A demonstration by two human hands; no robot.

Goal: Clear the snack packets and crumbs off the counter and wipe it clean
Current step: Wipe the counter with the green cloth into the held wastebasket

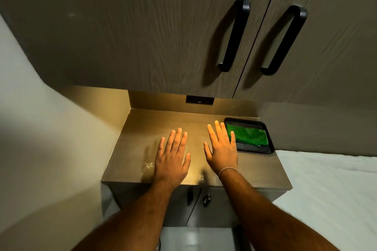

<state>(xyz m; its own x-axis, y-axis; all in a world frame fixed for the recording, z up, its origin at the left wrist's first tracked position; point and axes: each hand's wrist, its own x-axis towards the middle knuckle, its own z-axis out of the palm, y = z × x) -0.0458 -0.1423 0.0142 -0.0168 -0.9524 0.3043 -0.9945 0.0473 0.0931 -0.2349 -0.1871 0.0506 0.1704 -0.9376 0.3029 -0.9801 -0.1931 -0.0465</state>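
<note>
A small brown counter [142,128] sits lit under wall cabinets. My left hand [172,157] and my right hand [221,146] are spread flat, palms down, over its middle, fingers apart and holding nothing. A green cloth [250,133] lies folded in a black tray [269,144] at the counter's back right corner, just right of my right hand. Pale specks that look like crumbs [148,165] lie left of my left wrist, and a few more specks [201,176] sit between my wrists near the front edge. No snack packets show.
Two grey cabinet doors with black handles [236,34] hang low over the counter. A dark socket panel [200,100] is on the back wall. A white bed surface [326,189] lies to the right, a wall to the left, and lower cupboard doors [206,199] below.
</note>
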